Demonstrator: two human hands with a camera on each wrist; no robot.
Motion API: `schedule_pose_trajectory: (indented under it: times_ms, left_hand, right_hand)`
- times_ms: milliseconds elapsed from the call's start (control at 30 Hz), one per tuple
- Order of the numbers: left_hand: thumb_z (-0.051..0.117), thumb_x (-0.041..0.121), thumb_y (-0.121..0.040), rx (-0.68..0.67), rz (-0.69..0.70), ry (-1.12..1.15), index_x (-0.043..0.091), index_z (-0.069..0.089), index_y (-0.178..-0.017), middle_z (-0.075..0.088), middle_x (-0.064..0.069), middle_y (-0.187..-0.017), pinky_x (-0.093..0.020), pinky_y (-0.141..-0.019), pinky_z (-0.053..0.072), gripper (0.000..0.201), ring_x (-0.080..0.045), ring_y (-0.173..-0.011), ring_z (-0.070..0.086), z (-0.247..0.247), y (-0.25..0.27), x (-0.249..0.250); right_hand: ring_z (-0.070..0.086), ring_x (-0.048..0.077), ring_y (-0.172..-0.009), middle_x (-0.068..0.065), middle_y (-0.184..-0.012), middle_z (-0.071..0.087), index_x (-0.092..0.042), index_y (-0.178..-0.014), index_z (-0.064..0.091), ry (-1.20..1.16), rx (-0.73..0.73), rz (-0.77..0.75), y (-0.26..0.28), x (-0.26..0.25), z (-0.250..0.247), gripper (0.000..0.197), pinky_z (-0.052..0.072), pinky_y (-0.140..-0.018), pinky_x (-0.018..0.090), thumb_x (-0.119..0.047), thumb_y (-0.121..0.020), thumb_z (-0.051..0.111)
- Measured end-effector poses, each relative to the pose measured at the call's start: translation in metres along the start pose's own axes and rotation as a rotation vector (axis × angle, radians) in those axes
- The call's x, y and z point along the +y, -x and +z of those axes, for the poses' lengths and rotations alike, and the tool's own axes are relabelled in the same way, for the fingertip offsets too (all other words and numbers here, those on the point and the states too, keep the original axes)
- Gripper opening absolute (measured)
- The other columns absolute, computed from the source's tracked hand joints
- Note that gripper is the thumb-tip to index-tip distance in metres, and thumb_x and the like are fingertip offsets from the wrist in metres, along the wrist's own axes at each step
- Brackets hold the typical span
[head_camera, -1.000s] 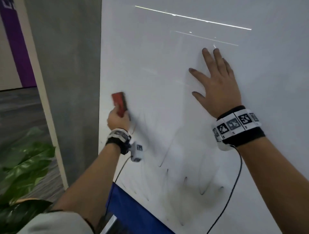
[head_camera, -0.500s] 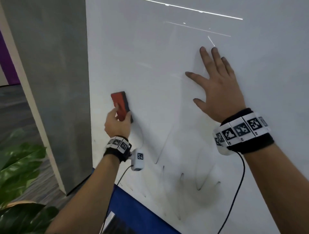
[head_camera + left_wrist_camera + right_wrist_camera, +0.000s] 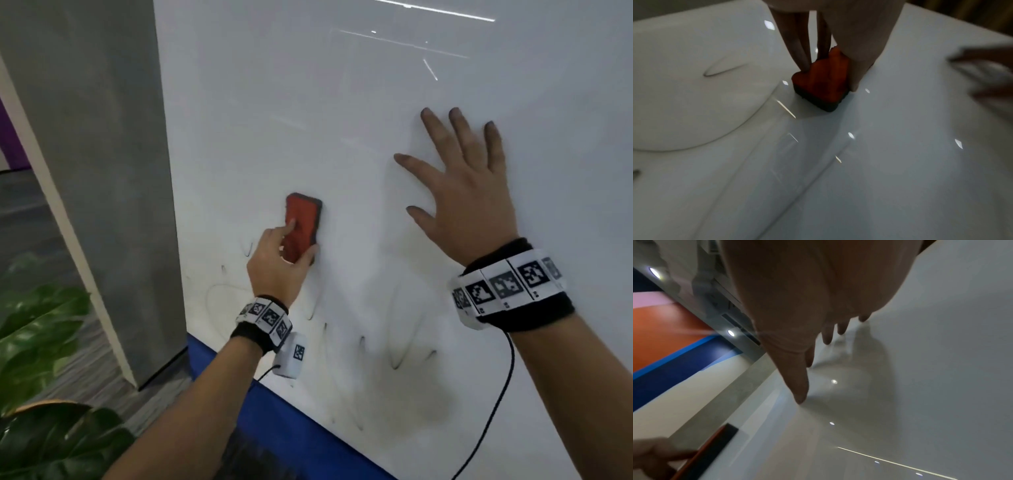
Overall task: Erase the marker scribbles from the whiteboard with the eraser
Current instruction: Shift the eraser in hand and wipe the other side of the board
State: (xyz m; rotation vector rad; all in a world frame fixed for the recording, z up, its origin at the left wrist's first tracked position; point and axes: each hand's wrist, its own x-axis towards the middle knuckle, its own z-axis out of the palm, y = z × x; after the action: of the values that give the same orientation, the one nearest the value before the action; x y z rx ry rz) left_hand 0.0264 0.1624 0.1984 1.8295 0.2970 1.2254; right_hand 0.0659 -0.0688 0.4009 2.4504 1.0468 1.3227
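Two hands, left hand (image 3: 279,270) gripping one red eraser (image 3: 302,228), right hand (image 3: 469,195) splayed flat on whiteboard (image 3: 342,102)

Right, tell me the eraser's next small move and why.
Probably slide the red felt-backed eraser down and to the right. The left hand grips it flat against the white glossy whiteboard, and the remaining dark marker scribbles sit below it. The right hand braces the board above them.
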Motion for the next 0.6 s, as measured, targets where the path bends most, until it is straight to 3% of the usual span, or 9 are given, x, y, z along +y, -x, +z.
schedule_pose_trajectory:
  times_ms: [67,100,267,367,433,533,600]
  left_hand:
    - [0.086,0.04,-0.076,0.071,-0.043,-0.009,0.027,0.065,-0.126,0.066,0.013,-0.112,-0.041,-0.081,0.061,0.055,-0.013,-0.095,0.068,0.0,-0.009,0.004]
    - [0.086,0.04,-0.077,0.064,0.005,-0.034,0.026,0.066,-0.125,0.067,0.011,-0.11,-0.04,-0.08,0.06,0.054,-0.014,-0.094,0.068,0.003,-0.006,0.008]
    - [0.089,0.03,-0.077,-0.185,0.422,-0.071,0.018,0.072,-0.113,0.068,0.0,-0.107,-0.039,-0.071,0.058,0.042,-0.022,-0.09,0.065,0.044,0.059,0.048]
    - [0.091,0.03,-0.076,-0.237,0.485,-0.092,0.017,0.073,-0.109,0.068,-0.001,-0.105,-0.039,-0.07,0.056,0.04,-0.023,-0.089,0.063,0.044,0.064,0.047]
    - [0.091,0.035,-0.074,-0.192,0.376,-0.088,0.018,0.071,-0.111,0.067,0.001,-0.105,-0.04,-0.071,0.057,0.046,-0.022,-0.091,0.062,0.038,0.051,0.044]
    - [0.09,0.041,-0.072,-0.018,0.07,0.011,0.026,0.062,-0.117,0.062,0.01,-0.11,-0.043,-0.071,0.06,0.055,-0.018,-0.094,0.065,0.037,0.04,0.046]
    - [0.089,0.042,-0.071,-0.043,0.052,0.009,0.029,0.06,-0.115,0.061,0.012,-0.108,-0.043,-0.072,0.06,0.054,-0.018,-0.092,0.064,0.047,0.059,0.061]
  right_hand:
    - [0.01,0.037,-0.157,0.008,-0.17,0.012,-0.028,-0.147,0.05,0.033,0.045,0.087,0.026,0.016,-0.006,0.073,0.003,-0.123,0.063,-0.038,-0.081,0.079]
    - [0.01,0.037,-0.157,0.008,-0.17,0.013,-0.029,-0.149,0.049,0.033,0.067,0.123,0.038,0.022,-0.007,0.074,0.002,-0.123,0.063,-0.042,-0.082,0.078]
    - [0.012,0.041,-0.156,0.013,-0.169,0.016,-0.026,-0.15,0.047,0.011,0.105,0.129,0.055,0.036,-0.003,0.071,0.005,-0.124,0.061,-0.041,-0.087,0.075]
    - [0.01,0.044,-0.155,0.012,-0.17,0.015,-0.029,-0.148,0.048,0.018,0.073,0.173,0.065,0.038,-0.009,0.07,0.003,-0.123,0.061,-0.041,-0.084,0.075]
    - [0.011,0.048,-0.153,0.013,-0.169,0.015,-0.032,-0.148,0.048,0.031,0.101,0.266,0.082,0.054,-0.019,0.068,0.004,-0.123,0.062,-0.049,-0.087,0.071]
    - [0.012,0.053,-0.151,0.016,-0.168,0.016,-0.032,-0.151,0.045,0.036,0.167,0.382,0.112,0.079,-0.033,0.07,0.007,-0.123,0.064,-0.066,-0.092,0.06]
    - [0.011,0.054,-0.151,0.019,-0.168,0.014,-0.03,-0.154,0.041,0.018,0.155,0.401,0.121,0.085,-0.035,0.074,0.007,-0.122,0.064,-0.067,-0.092,0.06]
